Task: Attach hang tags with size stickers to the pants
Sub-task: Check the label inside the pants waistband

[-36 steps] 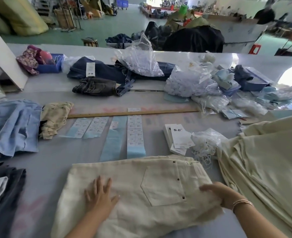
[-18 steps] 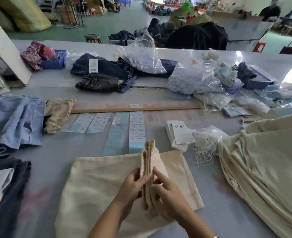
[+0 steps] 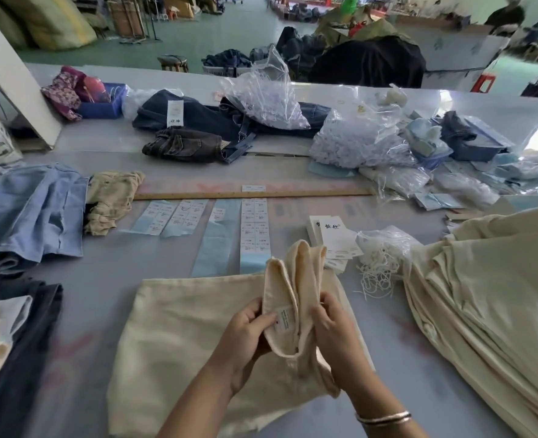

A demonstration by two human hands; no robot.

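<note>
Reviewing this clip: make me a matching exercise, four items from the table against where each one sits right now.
Things:
1. cream pants
2. wooden ruler
3. hang tags
4. blue bin

Places:
A. far left, holding floral fabric
B. lying across mid-table, beyond the sticker sheets
C. waistband lifted in the grip of the left hand and right hand
D. stacked left of the tangle of white strings

Pairs: 1-C, 2-B, 3-D, 4-A
</note>
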